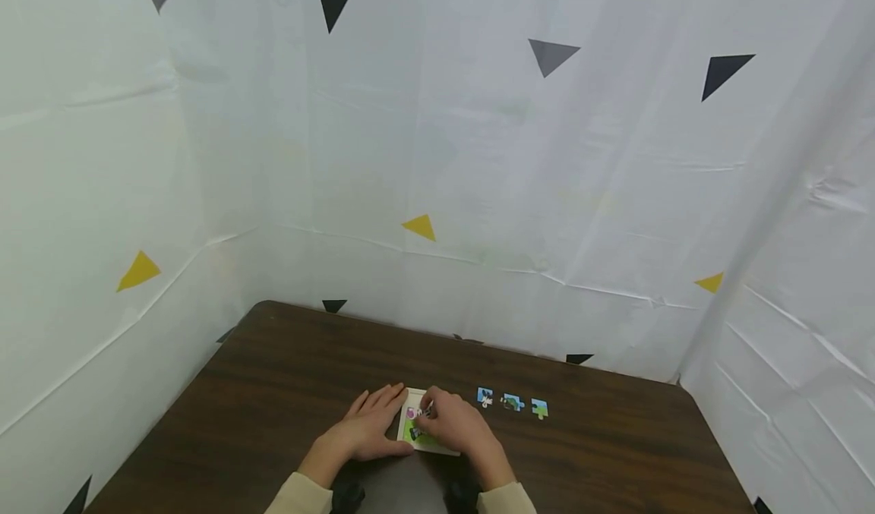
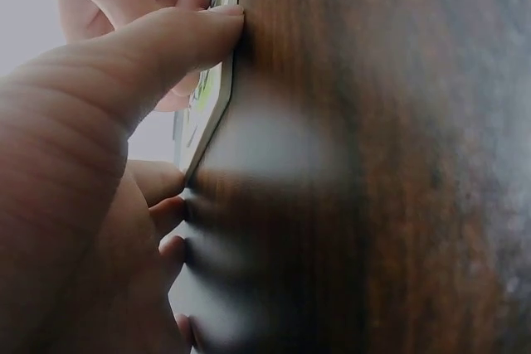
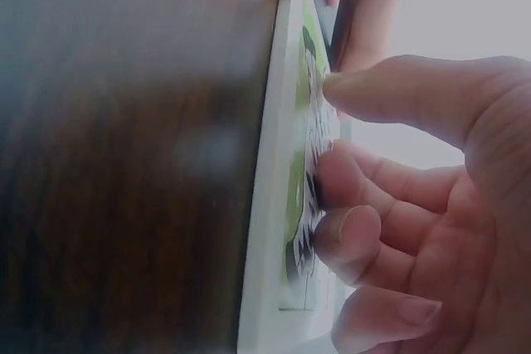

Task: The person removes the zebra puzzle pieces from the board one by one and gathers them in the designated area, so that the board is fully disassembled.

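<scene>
A small puzzle board [image 1: 403, 427] with a pale frame and a green picture lies on the table between the hands. My left hand [image 1: 372, 427] steadies it with extended fingers along its left side, the thumb on the near edge [image 2: 222, 72]. Over the board, my right hand [image 1: 458, 421] pinches a black-and-white striped puzzle piece [image 3: 315, 134] between thumb and bent fingers, low against the picture. The right fingers cover much of the board's upper right in the head view.
Three loose puzzle pieces lie in a row right of the board: a blue-and-white one [image 1: 484, 397], a blue-and-green one [image 1: 512, 402] and another green-and-blue one [image 1: 539, 408]. The dark wooden table [image 1: 615, 453] meets a white curtain [image 1: 478, 157] with printed triangles behind.
</scene>
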`<state>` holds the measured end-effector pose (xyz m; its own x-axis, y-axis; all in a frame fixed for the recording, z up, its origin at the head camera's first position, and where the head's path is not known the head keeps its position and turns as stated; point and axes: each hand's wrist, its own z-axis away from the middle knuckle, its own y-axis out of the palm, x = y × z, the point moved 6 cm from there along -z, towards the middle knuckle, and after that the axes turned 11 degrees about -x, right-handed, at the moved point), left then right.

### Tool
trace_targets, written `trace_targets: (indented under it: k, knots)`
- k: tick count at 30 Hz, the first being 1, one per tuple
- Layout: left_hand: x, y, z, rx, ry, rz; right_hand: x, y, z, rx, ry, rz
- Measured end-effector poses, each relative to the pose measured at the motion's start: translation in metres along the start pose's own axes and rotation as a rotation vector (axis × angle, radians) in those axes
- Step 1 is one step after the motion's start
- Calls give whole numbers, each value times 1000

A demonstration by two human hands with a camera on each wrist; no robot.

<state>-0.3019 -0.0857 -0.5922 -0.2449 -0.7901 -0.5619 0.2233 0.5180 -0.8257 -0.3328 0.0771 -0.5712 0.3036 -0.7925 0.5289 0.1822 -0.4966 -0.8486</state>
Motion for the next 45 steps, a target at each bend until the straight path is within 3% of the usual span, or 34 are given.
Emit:
trace_targets:
  k: [7,21,33,45]
  knots:
    - [1,-1,-1,-7,5,-16,0,-2,-2,49,37,-48]
    - [2,-1,-1,-6,3,-9,4,-5,2,85,0,-138]
    - [3,0,-3,-3,4,-7,0,-9,2,4,1,-86]
    - [1,1,0,3,-9,38,-6,-8,3,-32,-13,-131]
